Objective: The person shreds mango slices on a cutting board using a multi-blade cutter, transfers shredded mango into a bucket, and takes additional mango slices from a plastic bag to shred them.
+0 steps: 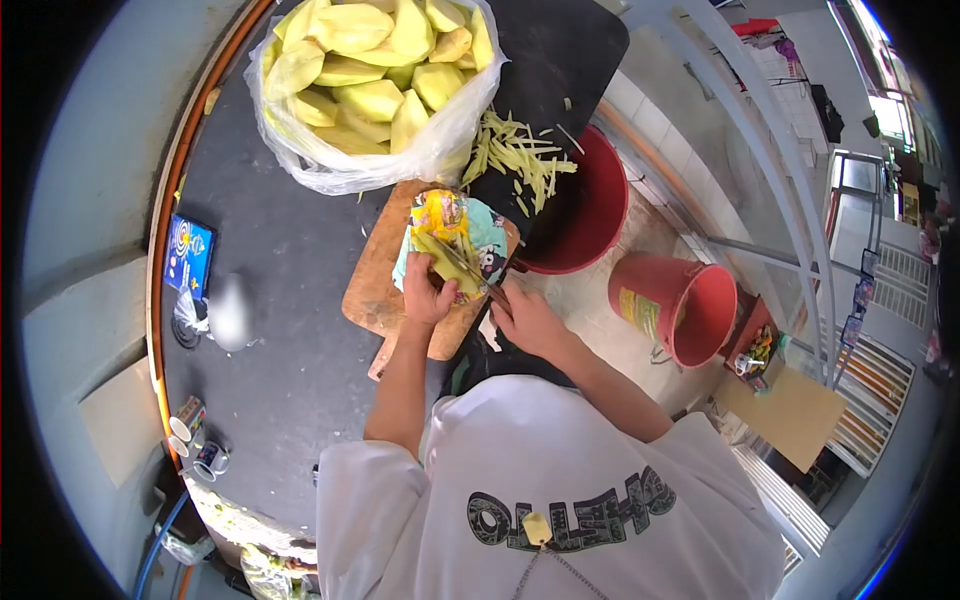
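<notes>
My left hand (427, 288) is closed around a piece of peeled, pale green fruit (455, 273) that looks like green mango. In my right hand (530, 318) is the handle of a knife (462, 262), its blade lying across the fruit. Under the fruit is a patterned cloth (486, 230), yellow and teal, on a wooden cutting board (376, 285). Beyond the board, thin cut strips (520, 160) lie in a loose pile. A clear plastic bag (330, 178) full of large peeled pieces stands at the far side.
A dark red tub (605, 215) sits just right of the table's edge, below the strips. Farther right is a red bucket (703, 315). On the black table (290, 400), a blue box (188, 255), a white rounded object (230, 312) and cups (210, 460) stand at left.
</notes>
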`<state>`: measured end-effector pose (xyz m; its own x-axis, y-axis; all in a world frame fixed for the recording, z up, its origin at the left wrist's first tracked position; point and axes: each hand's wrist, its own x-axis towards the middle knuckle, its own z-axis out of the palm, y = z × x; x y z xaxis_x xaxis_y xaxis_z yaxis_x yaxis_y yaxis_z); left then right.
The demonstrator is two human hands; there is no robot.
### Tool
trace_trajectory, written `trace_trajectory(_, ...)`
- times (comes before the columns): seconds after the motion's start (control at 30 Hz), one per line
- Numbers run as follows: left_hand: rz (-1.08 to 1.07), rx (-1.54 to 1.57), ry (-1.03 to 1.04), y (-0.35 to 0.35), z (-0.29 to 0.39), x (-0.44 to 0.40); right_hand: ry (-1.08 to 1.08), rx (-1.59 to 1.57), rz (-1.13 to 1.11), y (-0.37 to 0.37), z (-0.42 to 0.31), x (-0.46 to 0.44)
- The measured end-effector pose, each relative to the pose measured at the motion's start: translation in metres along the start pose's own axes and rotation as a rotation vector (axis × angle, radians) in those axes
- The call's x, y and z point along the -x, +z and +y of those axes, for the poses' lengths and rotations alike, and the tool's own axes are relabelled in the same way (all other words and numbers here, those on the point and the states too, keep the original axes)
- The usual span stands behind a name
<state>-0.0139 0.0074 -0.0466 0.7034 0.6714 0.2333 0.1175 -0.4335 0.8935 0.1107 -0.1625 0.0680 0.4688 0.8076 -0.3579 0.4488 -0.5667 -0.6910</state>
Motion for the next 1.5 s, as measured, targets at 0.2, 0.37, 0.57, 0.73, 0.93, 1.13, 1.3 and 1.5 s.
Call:
trace_trajectory(0.2,-0.027,-0.014,-0.016,0.005,-0.016,0.003,0.014,0.08,-0.02,-0.028,-0.042,0.003)
trace_trajectory(0.37,-0.022,-0.006,-0.009,0.006,-0.008,-0.007,0.018,0.15,-0.065,-0.038,-0.05,0.005)
trace_trajectory(0.57,-0.013,-0.001,-0.004,0.006,-0.009,-0.006,0.027,0.157,-0.135,-0.045,-0.047,-0.001)
trace_trajectory(0.73,-0.08,-0.079,-0.014,0.004,-0.016,-0.001,0.107,0.172,-0.235,-0.048,-0.051,-0.009)
trace_trajectory(0.93,-0.083,-0.051,-0.028,0.004,-0.015,-0.004,0.109,0.157,-0.258,-0.045,-0.036,-0.022)
trace_trajectory(1.13,-0.077,-0.04,-0.07,0.006,-0.019,0.004,0.008,0.088,-0.216,0.001,0.009,-0.05)
trace_trajectory(1.3,-0.097,-0.066,-0.064,0.002,-0.014,-0.001,0.018,0.153,-0.195,-0.021,-0.017,-0.026)
trace_trajectory(1.5,-0.012,0.039,-0.133,0.01,0.007,-0.019,0.087,0.152,-0.31,-0.059,-0.047,-0.01)
